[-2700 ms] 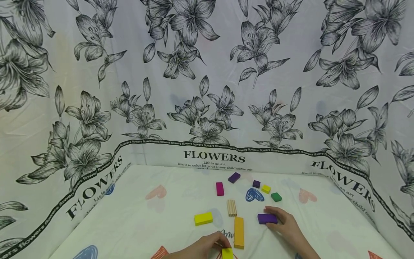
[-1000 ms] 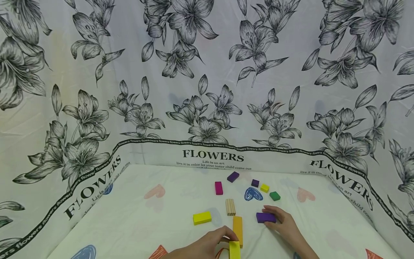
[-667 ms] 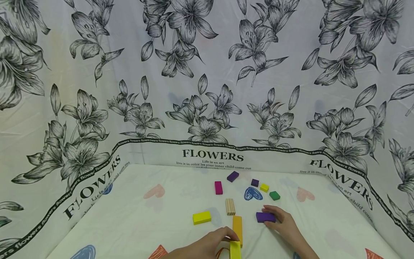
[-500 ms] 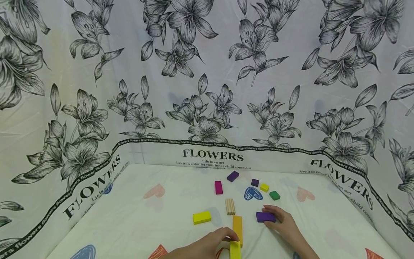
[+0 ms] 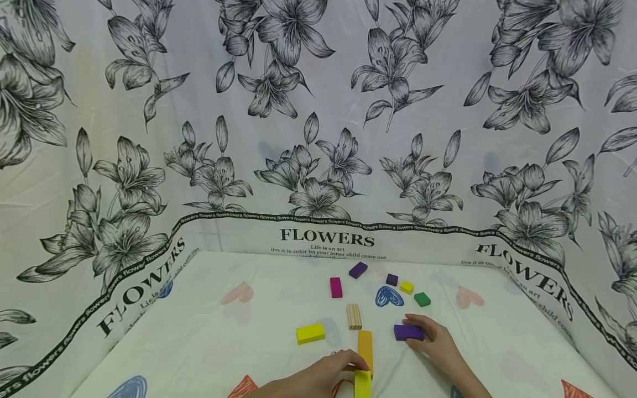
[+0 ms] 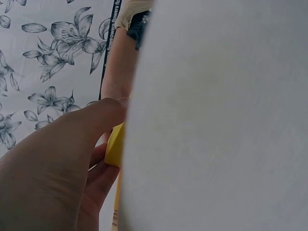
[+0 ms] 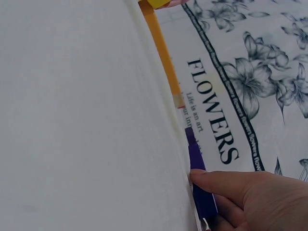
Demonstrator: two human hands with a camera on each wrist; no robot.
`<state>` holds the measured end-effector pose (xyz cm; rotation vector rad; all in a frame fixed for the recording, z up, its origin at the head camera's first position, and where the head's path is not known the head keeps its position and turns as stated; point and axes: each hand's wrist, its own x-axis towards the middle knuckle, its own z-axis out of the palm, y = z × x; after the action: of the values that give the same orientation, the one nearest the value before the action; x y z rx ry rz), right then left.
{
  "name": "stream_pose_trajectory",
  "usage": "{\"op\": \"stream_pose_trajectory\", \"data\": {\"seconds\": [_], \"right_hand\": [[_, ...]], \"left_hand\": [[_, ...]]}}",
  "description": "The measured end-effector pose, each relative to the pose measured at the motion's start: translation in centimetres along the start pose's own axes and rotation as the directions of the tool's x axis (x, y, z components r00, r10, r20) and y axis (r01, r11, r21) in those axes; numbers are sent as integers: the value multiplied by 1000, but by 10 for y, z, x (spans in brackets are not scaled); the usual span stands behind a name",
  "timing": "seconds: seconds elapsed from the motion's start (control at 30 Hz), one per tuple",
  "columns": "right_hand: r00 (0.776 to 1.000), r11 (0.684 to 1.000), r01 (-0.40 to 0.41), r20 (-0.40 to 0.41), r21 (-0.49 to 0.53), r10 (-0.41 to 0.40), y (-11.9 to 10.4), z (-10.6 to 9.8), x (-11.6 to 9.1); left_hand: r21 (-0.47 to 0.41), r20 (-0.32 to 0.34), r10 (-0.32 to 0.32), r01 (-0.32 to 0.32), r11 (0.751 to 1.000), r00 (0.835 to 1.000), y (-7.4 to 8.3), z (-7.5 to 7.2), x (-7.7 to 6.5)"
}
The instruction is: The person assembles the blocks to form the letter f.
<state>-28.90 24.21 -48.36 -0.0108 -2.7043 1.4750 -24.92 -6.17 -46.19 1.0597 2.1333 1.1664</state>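
Observation:
My left hand [image 5: 325,373] pinches a yellow block [image 5: 363,385] at the near edge of the head view, beside the lower end of a long orange block [image 5: 365,352]. In the left wrist view the thumb and fingers close round that yellow block [image 6: 114,147]; a pale blurred surface covers the right of that view. My right hand [image 5: 440,342] holds a purple block [image 5: 408,333] lying on the cloth, thumb on the near side, fingers on the far side. The right wrist view shows the thumb against the purple block [image 7: 202,185].
A striped wooden block [image 5: 354,317] lies beyond the orange one, a yellow block [image 5: 311,334] to its left. Farther back lie a magenta block [image 5: 336,287], a purple block [image 5: 358,270], a small dark purple block [image 5: 392,279], a small yellow block [image 5: 406,287] and a green block [image 5: 422,299].
Since the earliest frame my left hand has shifted right with its yellow block, up to the orange block's near end. My right hand stays on the purple block. Little differs over the last second.

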Motion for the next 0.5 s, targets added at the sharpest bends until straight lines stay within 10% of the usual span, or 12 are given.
{"op": "stream_pose_trajectory", "data": {"seconds": [0.5], "right_hand": [[1000,1000,-7,-1,-13,7,-2,0,-1]], "left_hand": [[118,-21,-4,6,993,1000,0,1,0]]}}
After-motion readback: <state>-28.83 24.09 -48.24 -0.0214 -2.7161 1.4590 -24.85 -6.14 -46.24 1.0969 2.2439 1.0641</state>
